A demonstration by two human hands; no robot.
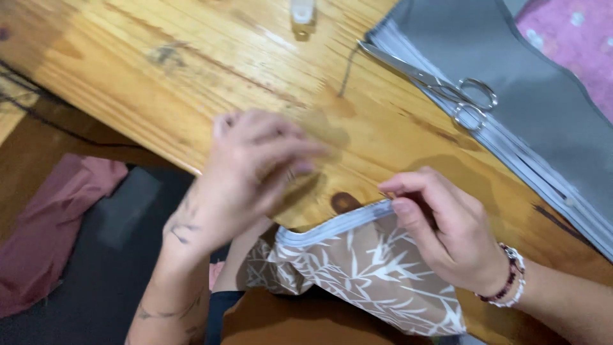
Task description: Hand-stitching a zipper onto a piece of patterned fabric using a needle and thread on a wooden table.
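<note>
Head view: the right hand [447, 233] pinches the white zipper edge of a brown leaf-print fabric pouch [364, 275], which hangs over the near edge of the wooden table [191, 83]. The left hand [252, 169] hovers over the table edge just left of the pouch (motion-blurred; fingers curled, grip cannot be determined). Steel scissors [440, 86] lie on grey zippered fabric [511, 83], well apart.
</note>
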